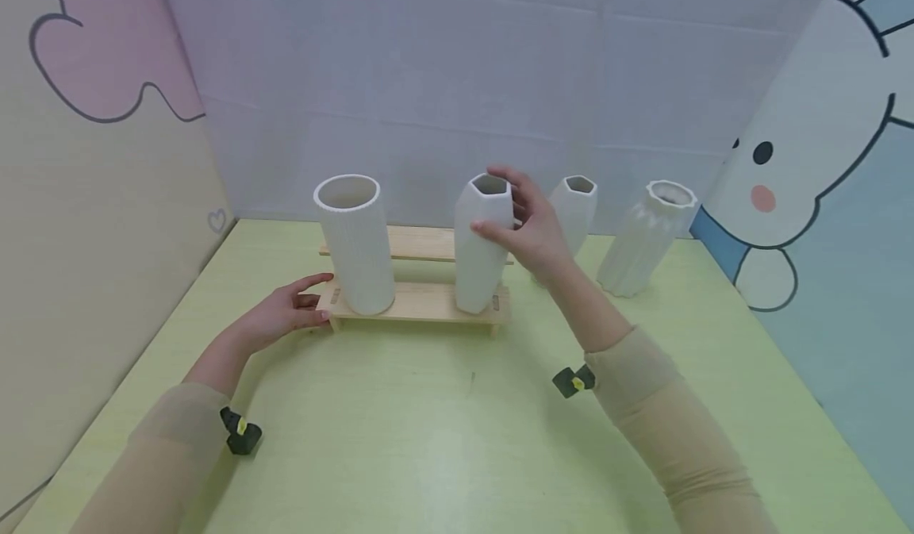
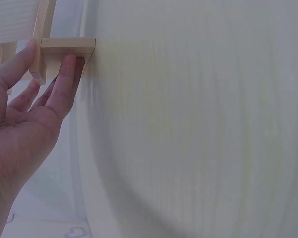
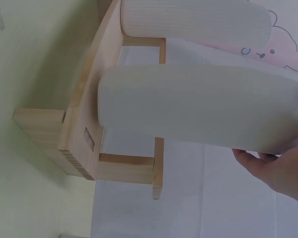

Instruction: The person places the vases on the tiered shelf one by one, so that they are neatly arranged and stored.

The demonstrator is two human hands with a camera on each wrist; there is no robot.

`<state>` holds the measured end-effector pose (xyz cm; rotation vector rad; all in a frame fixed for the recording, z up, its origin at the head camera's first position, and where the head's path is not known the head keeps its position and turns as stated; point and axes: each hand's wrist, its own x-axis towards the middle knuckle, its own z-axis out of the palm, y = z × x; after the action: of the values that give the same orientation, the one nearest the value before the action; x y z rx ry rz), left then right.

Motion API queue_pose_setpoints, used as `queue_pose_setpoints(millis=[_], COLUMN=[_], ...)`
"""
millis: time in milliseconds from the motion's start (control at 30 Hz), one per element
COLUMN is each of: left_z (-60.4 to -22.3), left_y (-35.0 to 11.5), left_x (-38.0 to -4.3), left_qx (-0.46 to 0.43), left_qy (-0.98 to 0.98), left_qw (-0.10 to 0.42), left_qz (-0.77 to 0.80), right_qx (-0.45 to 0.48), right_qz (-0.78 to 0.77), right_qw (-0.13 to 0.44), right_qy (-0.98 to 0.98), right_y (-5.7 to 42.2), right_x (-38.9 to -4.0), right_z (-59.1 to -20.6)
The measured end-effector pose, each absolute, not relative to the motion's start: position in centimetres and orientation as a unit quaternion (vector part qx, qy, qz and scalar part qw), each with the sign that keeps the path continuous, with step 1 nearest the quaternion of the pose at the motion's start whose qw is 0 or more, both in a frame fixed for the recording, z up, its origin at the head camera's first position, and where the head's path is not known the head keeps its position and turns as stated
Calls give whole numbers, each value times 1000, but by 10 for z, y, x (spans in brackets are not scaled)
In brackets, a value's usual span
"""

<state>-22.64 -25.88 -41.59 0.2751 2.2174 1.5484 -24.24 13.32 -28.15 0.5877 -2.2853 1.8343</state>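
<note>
A low two-tier wooden stand (image 1: 421, 302) carries two white vases on its front board. My right hand (image 1: 531, 228) grips a faceted vase (image 1: 480, 256) near its top, thumb in front and fingers on the rim side; its base meets the board's right end. In the right wrist view the same faceted vase (image 3: 198, 106) appears sideways, my right hand (image 3: 283, 168) at its mouth end. At the board's left end stands a ribbed cylindrical vase (image 1: 357, 256). My left hand (image 1: 282, 312) holds the stand's left end; the left wrist view shows thumb and fingers around its wooden end (image 2: 67, 45).
Right of the stand, a second faceted vase (image 1: 574, 213) is partly behind my right hand. Farther right stands a fluted vase with a scalloped rim (image 1: 643, 240). The stand's raised rear board (image 1: 421, 243) lies behind. A pale wall (image 1: 443, 82) backs the light-green table (image 1: 428, 439).
</note>
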Motion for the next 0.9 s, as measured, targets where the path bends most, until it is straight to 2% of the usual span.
queue_pose_setpoints(millis=[433,900], left_z=[-415,-414], left_y=[-260,-258], left_x=[-226,-225], left_qx=[94,92], left_qy=[805,806], left_qw=[210,211], left_qz=[547,546], right_qx=[226,240], right_qz=[602,600], right_qw=[42,44], right_qy=[-765,-762], right_y=[128,133], right_x=[-245,-245], right_z=[-286,-290])
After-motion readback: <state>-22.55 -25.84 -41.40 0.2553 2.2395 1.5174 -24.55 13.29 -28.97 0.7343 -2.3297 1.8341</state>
